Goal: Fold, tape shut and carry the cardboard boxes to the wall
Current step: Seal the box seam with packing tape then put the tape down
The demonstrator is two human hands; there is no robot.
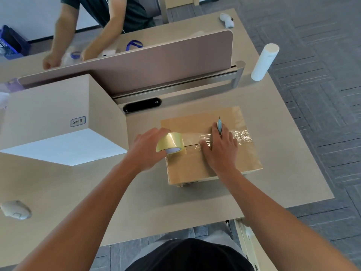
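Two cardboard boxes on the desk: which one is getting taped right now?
The small flat box under both hands, at the desk's right; clear tape runs along its top seam. The big box at left, with a handwritten label, is untouched.

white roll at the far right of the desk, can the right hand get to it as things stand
Probably not at once. The right hand presses on the taped cardboard box and holds a small cutter. The white roll stands upright with bare desk between; only the hand's load hinders.
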